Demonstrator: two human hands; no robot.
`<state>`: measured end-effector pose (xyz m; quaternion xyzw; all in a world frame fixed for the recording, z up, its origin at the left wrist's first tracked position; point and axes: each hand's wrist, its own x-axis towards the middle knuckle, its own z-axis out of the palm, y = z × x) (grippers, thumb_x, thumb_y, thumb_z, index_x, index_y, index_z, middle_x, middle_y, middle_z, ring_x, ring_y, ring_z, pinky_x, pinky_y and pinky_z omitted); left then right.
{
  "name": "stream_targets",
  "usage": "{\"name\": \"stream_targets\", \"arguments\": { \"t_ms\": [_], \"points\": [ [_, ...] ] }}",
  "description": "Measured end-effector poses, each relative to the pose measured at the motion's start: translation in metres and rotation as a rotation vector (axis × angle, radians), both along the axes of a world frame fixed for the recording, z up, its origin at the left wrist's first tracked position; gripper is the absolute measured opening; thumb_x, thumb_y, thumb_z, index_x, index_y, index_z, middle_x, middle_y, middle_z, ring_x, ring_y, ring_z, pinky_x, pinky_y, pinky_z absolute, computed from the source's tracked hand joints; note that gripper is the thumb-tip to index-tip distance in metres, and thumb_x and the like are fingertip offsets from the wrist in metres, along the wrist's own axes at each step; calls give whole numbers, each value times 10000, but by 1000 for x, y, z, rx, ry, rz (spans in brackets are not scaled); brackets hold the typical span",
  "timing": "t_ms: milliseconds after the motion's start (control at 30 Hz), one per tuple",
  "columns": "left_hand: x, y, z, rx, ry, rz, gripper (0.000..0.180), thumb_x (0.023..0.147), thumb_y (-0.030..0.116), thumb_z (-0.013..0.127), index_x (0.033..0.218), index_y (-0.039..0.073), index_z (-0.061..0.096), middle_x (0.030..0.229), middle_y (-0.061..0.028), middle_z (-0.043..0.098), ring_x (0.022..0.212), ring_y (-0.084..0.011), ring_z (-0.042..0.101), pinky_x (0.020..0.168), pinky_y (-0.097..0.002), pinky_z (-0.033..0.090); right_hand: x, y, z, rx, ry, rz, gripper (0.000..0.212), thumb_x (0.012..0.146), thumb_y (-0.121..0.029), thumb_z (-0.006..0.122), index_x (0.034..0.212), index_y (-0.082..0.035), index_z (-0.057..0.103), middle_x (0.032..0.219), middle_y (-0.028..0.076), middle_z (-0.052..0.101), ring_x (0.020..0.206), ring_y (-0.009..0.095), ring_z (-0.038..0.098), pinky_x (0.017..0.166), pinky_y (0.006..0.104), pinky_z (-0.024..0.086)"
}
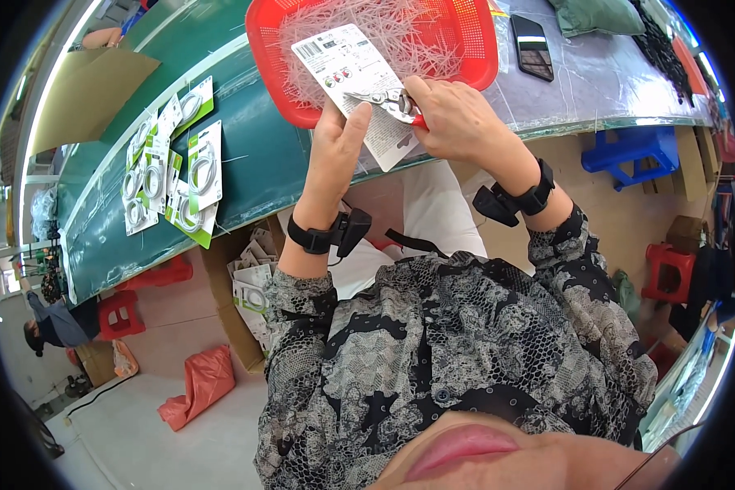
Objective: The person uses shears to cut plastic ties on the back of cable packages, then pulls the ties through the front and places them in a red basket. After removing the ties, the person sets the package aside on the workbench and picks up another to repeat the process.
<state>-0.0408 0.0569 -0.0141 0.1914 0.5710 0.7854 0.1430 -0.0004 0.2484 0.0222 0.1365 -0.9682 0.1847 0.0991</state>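
Hands [457,118] by red basket [473,41] of strips [420,39]

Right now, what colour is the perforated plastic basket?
The perforated plastic basket is red; the head view shows it best.

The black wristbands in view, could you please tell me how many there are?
2: one wristband worn just behind the left hand, another wristband worn just behind the right hand.

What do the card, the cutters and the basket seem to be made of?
Card: likely stiff paperboard, white and printed; it looks thin and flat, though a plastic coating can't be ruled out.
Cutters: metal head, probably steel, judging by its silvery shine; the red handle looks like plastic or rubber.
Basket: apparently moulded plastic, evenly red, slightly glossy, with perforated walls.
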Motion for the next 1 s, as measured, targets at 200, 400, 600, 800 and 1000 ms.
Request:
{"name": "stream_targets", "arguments": {
  "t_ms": [200, 400, 600, 800, 1000],
  "points": [
    [-11, 6, 9, -6, 45, 103, 376, 989, 115, 511, 1334, -27, 462, 1232, -73, 586, 1095, -125, 538, 970, -278, 415, -6, 10, 12, 38, -191, -146, 234, 802, -123, 598, 981, -18, 488, 863, 176, 621, 864, 362, 609, 727, 443, 485],
    [-31, 3, -5, 223, -64, 180, 358, 988, 107, 493, 1319, -30, 491, 1236, -101, 600, 1037, -151, 577, 915, -284, 448, -15, 37, 9, -97, 172, -223, 237, 818, -147, 604, 1010, -38, 518, 955, 166, 630, 901, 358, 609, 747, 436, 490],
    [-43, -11, -20, 909, -227, -523, 477, 987, 315, 471, 1312, -33, 497, 1026, -128, 617, 682, -149, 528, 603, -279, 429, -28, 29, 0, -78, 195, -170, 338, 789, -141, 626, 1108, -59, 548, 1011, 150, 628, 921, 348, 608, 778, 427, 482],
    [-29, -7, -2, 907, -457, -492, 429, 952, 335, 496, 1149, -45, 525, 753, -34, 430, 557, -114, 375, 522, -252, 308, -6, -9, 11, -61, 235, -25, 420, 738, -142, 662, 1133, -50, 553, 1007, 144, 625, 950, 333, 599, 816, 409, 460],
    [-13, -8, -2, 857, -505, -484, 382, 926, 365, 509, 1024, -5, 528, 759, -27, 401, 577, -108, 364, 539, -246, 294, -2, -24, 30, 14, 281, -68, 442, 709, -153, 690, 1115, -37, 561, 981, 128, 621, 968, 310, 592, 838, 396, 442]
  ]
}}
